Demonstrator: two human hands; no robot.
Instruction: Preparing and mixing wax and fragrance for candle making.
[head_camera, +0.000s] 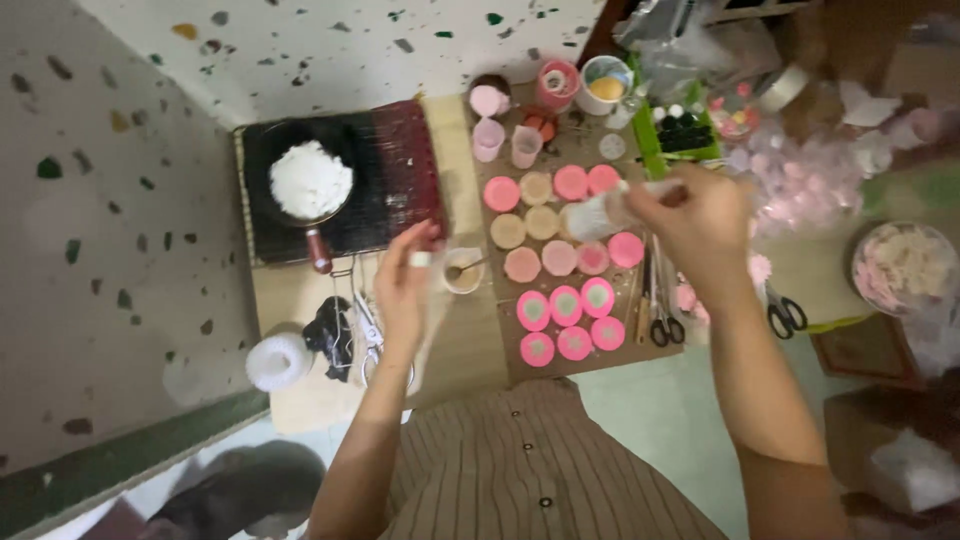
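Above the brown board (600, 150), the right hand (700, 225) grips a clear bottle (600, 213) over round pink and tan moulds (560, 260). Left hand (405, 290) pinches a small white cap (420, 259) beside a cup (462, 270). Bare tabletop (300, 400) lies at the near-left edge.

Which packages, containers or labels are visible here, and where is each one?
Small clear bottle: in the right hand, tilted above the round pink and beige moulds.
Green tray with dark pieces: far edge, right of centre.
White cup with yellow contents: far edge of the board.
No readable label, sign or screen is visible.
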